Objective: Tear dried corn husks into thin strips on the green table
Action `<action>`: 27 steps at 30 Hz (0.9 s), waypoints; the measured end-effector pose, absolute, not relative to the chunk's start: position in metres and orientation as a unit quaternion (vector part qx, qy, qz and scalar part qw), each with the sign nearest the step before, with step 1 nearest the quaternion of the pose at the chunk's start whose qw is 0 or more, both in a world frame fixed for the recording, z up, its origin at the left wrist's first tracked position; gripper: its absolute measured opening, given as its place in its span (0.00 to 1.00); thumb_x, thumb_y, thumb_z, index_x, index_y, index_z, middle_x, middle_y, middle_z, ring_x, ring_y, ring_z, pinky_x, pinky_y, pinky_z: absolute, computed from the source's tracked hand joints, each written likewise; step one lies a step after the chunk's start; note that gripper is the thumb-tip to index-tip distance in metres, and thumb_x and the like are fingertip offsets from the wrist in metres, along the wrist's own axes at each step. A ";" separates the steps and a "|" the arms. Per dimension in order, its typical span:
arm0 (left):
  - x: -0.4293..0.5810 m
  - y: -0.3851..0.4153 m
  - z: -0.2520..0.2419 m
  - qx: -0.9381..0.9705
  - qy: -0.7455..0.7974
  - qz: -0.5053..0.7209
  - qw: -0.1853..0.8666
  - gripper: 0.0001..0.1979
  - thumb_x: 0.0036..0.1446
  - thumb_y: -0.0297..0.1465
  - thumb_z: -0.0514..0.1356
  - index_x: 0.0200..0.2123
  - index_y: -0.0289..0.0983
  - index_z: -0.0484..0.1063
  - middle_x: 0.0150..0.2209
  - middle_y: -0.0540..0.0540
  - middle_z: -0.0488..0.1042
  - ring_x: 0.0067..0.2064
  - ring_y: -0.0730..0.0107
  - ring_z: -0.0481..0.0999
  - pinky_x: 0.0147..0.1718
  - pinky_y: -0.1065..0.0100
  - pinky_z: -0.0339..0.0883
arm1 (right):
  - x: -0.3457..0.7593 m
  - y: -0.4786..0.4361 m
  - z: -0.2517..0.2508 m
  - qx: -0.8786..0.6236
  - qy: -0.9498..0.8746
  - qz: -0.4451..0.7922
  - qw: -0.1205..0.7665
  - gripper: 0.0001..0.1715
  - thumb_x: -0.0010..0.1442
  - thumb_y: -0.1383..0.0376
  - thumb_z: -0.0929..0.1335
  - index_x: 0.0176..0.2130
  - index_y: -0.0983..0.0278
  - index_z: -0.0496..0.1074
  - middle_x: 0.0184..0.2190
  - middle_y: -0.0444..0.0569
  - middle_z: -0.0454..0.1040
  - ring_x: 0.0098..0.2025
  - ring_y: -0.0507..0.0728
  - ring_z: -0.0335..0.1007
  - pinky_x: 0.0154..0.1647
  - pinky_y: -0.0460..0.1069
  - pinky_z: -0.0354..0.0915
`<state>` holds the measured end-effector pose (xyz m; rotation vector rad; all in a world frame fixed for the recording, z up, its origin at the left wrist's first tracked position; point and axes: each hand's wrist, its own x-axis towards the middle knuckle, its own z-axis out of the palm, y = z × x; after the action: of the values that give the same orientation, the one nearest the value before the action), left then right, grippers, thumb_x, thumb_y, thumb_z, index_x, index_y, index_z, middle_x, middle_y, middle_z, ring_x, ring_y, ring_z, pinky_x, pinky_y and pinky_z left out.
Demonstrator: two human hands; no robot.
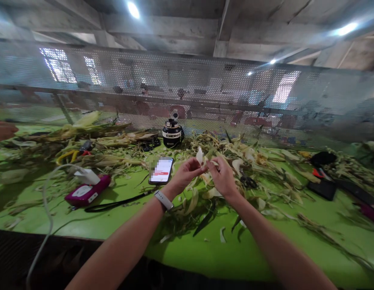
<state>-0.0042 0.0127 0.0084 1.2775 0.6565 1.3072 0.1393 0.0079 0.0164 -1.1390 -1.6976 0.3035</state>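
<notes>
Both my hands meet over the middle of a green table (117, 221). My left hand (187, 175), with a pale watch strap on its wrist, pinches a small flower piece with a white petal (199, 156) that stands up from the fingertips. My right hand (223, 177) is closed at the fingertips right beside it; what lies between those fingers is hidden. Below and behind the hands spreads a heap of plant trimmings (193, 205), with pale petals and green leaves. Black-handled scissors (248, 181) lie in the trimmings, right of my right hand.
A lit phone (162, 171) lies left of my hands. A purple power strip (88, 193) carries a white charger (87, 176) and cable. Behind stands a black jug (172, 133), before a perforated metal screen (199, 88). Another person's hand (4, 131) shows at far left.
</notes>
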 end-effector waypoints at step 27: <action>-0.009 0.016 0.007 0.487 0.374 0.602 0.511 0.18 0.41 0.40 0.67 0.31 0.37 0.65 0.30 0.53 0.68 0.31 0.75 0.71 0.27 0.74 0.66 | 0.143 0.012 0.008 -0.422 -0.814 -0.078 0.391 0.12 0.64 0.61 0.62 0.35 0.61 0.73 0.30 0.50 0.69 0.34 0.57 0.67 0.36 0.50 0.63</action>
<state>-0.0092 0.0164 0.0070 1.1715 0.8996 1.4479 0.1432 0.0116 0.0077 -1.0715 -2.0685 -0.1988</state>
